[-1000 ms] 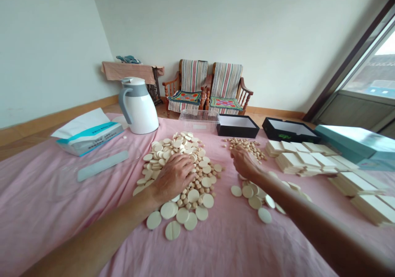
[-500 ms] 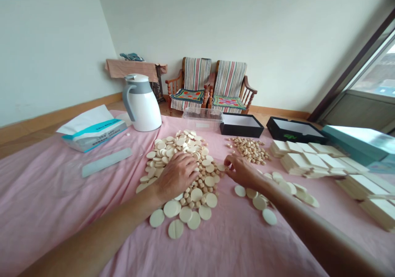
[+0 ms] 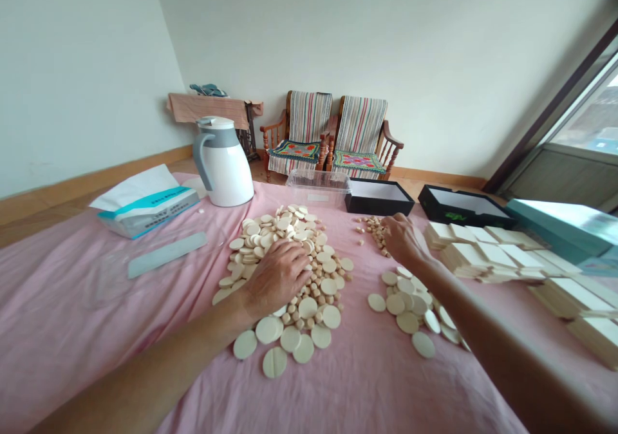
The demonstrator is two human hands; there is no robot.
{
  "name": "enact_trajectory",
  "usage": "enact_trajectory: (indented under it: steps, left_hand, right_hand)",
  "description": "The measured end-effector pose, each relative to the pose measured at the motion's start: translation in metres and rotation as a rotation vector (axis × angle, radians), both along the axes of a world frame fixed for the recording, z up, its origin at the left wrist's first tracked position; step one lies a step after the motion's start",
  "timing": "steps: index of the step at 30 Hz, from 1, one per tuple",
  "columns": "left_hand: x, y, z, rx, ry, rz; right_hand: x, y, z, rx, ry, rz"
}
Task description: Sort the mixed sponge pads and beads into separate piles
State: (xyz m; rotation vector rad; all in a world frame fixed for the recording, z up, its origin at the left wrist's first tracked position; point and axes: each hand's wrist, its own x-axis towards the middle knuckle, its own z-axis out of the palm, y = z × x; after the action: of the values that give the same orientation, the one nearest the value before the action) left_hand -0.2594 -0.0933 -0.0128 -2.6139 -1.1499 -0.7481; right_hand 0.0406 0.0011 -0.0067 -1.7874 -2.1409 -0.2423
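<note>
A mixed pile of pale round wooden discs (image 3: 274, 361) and small wooden cubes (image 3: 315, 284) lies on the pink cloth in front of me. My left hand (image 3: 279, 273) rests palm-down on this pile, fingers stretched over the pieces; what lies under the palm is hidden. My right hand (image 3: 404, 237) is over a separate heap of small wooden cubes (image 3: 374, 228), its fingers bent and closed. Whatever they hold is hidden. Below my right forearm spreads a second group of wooden discs (image 3: 406, 322), partly covered by the arm.
Stacked pale wooden rectangles (image 3: 512, 257) stand at the right beside a teal box (image 3: 564, 228). Behind are two black box trays (image 3: 379, 199) and a clear plastic container (image 3: 316, 186). A white jug (image 3: 226, 170) and a tissue pack (image 3: 149, 208) stand at the left.
My right hand has moved away from the mixed pile, to the right and farther back, over the separate cube heap. My left hand stays in the same place.
</note>
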Motion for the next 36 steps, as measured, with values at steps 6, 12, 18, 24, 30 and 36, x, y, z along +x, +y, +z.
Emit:
enact_trajectory:
  steps: [6, 12, 18, 24, 30, 36]
  left_hand:
    - [0.0, 0.0, 0.001, 0.012, 0.002, -0.003]
    - [0.001, 0.0, 0.0, -0.001, 0.011, 0.009]
    - [0.001, 0.0, -0.002, 0.014, 0.01, 0.017]
    - [0.0, 0.0, -0.002, 0.008, 0.024, 0.018]
    - [-0.001, 0.0, -0.002, 0.007, 0.017, 0.018]
    - [0.0, 0.0, -0.004, 0.007, 0.01, 0.021]
  right_hand:
    - [-0.038, 0.006, -0.021, -0.171, -0.01, 0.292]
    - [-0.026, 0.021, -0.008, -0.093, -0.13, 0.112]
    - [-0.038, 0.027, 0.012, 0.006, -0.112, 0.075]
    - [-0.103, 0.034, -0.008, -0.151, -0.016, 0.501]
    - [-0.123, 0.04, -0.017, -0.198, -0.089, 0.451]
    - [-0.082, 0.043, -0.012, -0.149, -0.107, 0.232]
